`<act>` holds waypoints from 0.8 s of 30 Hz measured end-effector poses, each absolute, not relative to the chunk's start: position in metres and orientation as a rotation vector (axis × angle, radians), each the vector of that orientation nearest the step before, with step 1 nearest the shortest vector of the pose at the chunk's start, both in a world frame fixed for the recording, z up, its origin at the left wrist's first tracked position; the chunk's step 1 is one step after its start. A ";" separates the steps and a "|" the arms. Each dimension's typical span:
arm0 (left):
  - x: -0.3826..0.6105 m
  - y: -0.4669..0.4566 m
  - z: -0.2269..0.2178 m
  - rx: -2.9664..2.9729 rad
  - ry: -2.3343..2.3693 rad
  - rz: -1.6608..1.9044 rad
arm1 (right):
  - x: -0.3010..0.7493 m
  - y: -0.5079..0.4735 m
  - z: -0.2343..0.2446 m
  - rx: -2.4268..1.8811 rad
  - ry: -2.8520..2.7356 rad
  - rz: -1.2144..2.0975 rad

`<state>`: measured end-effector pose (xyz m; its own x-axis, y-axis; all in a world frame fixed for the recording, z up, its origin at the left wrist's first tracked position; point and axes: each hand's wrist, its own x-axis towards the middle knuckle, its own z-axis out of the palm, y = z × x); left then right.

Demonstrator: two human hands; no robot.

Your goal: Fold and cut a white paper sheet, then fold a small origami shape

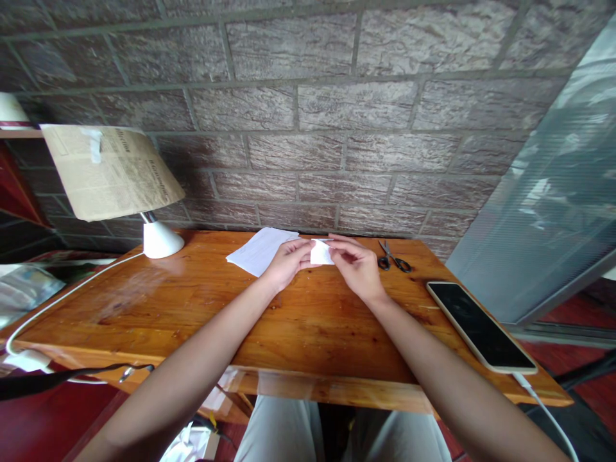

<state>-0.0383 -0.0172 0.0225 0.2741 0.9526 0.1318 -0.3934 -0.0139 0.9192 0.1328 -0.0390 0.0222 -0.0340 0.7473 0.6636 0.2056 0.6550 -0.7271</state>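
Note:
Between my two hands is a small white piece of paper (321, 253), held up above the far part of the wooden table. My left hand (289, 262) pinches its left edge with thumb and fingers. On the opposite edge, my right hand (355, 262) grips it, the thumb in front and the fingers behind. Sheets of white paper (257, 249) lie flat just beyond my left hand. A pair of scissors (393, 258) with black handles rests to the right of my right hand, blades pointing at the wall.
A lamp (163, 240) with a newsprint shade stands at the table's far left, its white cord (72, 301) running along the left side. At the right edge lies a phone (481, 327) with a charging cable (543, 404). A brick wall (317, 160) rises behind the table (308, 327).

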 end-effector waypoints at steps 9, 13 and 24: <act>-0.040 -0.015 0.019 1.125 0.640 1.215 | 0.134 -0.035 0.025 -0.895 -1.476 0.737; -0.040 -0.016 0.020 1.087 0.684 1.227 | 0.137 -0.033 0.027 -0.927 -1.518 0.641; -0.040 -0.014 0.021 1.060 0.715 1.313 | 0.140 -0.033 0.030 -0.951 -1.576 0.872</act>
